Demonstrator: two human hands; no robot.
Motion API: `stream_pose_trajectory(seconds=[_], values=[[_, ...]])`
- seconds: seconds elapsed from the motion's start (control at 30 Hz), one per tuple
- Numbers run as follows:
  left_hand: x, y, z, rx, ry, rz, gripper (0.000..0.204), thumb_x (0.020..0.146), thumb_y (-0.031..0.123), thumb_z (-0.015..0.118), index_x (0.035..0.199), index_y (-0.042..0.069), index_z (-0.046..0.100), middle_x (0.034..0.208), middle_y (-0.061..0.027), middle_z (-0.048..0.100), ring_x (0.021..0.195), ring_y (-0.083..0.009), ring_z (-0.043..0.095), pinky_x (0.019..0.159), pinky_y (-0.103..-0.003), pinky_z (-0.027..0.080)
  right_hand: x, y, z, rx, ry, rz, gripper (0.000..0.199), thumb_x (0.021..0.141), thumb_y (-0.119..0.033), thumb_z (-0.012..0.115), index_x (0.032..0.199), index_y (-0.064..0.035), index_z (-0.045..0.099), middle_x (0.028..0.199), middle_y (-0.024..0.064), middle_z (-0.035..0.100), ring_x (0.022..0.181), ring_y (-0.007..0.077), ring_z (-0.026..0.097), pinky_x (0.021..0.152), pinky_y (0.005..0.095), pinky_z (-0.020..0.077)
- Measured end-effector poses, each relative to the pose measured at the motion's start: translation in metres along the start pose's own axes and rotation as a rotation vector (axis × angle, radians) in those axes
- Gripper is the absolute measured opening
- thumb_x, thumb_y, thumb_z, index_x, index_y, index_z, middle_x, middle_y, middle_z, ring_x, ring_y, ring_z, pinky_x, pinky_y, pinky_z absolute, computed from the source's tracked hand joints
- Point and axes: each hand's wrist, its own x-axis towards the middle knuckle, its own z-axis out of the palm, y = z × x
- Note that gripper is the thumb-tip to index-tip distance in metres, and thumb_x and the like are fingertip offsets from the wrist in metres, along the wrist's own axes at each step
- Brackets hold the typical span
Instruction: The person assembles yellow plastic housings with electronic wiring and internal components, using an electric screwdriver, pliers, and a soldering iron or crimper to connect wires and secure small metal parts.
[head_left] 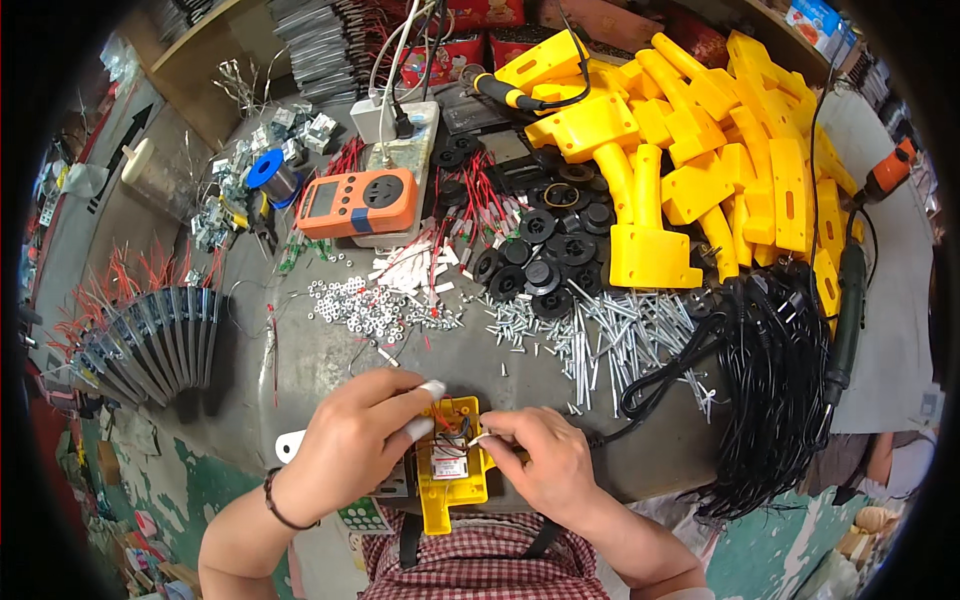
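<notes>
A yellow plastic housing [436, 518] lies open at the table's front edge, with a white-labelled module [450, 468] and thin red and dark wires inside. My left hand [350, 435] is curled at its upper left, white covers on the thumb and forefinger. Those two fingertips close in beside the red wires; what they grip is hidden. At the housing's right side my right hand [545, 458] pinches a thin white piece [480, 438] between thumb and forefinger, close to the wires.
White nuts or rings [360, 310], white sleeves [415, 268] and screws [620, 335] lie beyond my hands. Yellow housings [700, 140] are heaped at the back right, above black cables [765, 390]. An orange meter [358, 203] stands behind; dark wired strips [165, 340] fan out at left.
</notes>
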Motion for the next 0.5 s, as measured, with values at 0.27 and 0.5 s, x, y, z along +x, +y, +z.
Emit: stream_pose_trajectory(seconds=[0.27, 0.5], values=[[0.009, 0.006, 0.007, 0.030, -0.139, 0.116, 0.027, 0.069, -0.005, 0.064, 0.095, 0.001, 0.067, 0.089, -0.0103, 0.063, 0.083, -0.0272, 0.063, 0.071, -0.036, 0.052, -0.004, 0.012, -0.005, -0.087, -0.067, -0.288, 0.026, 0.070, -0.005, 0.064, 0.096, -0.0049, 0.064, 0.090, 0.0042, 0.063, 0.077, 0.0198, 0.060, 0.066, 0.0323, 0.0451], [0.021, 0.009, 0.010, -0.135, -0.140, 0.023, 0.027, 0.068, -0.007, 0.064, 0.094, 0.003, 0.063, 0.093, -0.0094, 0.064, 0.084, -0.0289, 0.064, 0.072, -0.035, 0.053, -0.005, 0.014, -0.014, -0.047, -0.180, -0.374, 0.026, 0.072, -0.008, 0.060, 0.098, -0.0027, 0.063, 0.099, 0.0053, 0.059, 0.088, 0.0205, 0.056, 0.073, 0.0315, 0.0454]])
